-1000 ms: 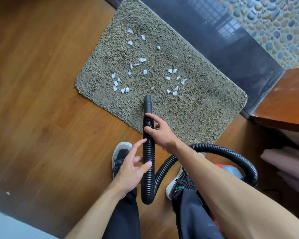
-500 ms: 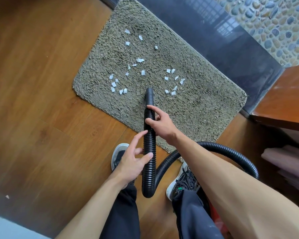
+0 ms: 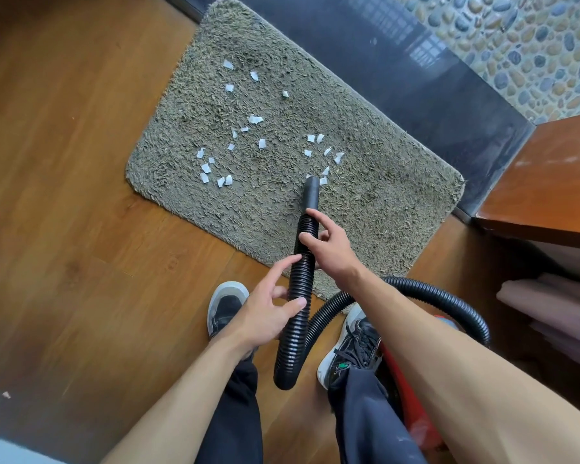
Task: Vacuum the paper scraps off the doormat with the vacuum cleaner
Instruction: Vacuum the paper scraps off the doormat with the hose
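Standing nearest: dark trouser legs and black-and-white shoes on a wooden floor, with the red body of the vacuum cleaner just behind the right leg. Ribbed black hose loops from that body round the right side and rises between the feet. Left hand holds the hose low down, thumb laid across it, forefinger stretched along its left side. Right hand grips the hose higher up, thumb and forefinger curled round it, just behind the smooth nozzle. Nozzle tip rests on the grey-green shaggy doormat, at the near edge of the right-hand cluster of white paper scraps and just beside one or two of them; further clusters lie left and beyond – all on the mat's middle and far half. One stray scrap lies on the floor, far left. Beyond the mat: a dark polished stone strip, then pebble paving. Right edge: a wooden cabinet with folded pinkish cloth below.
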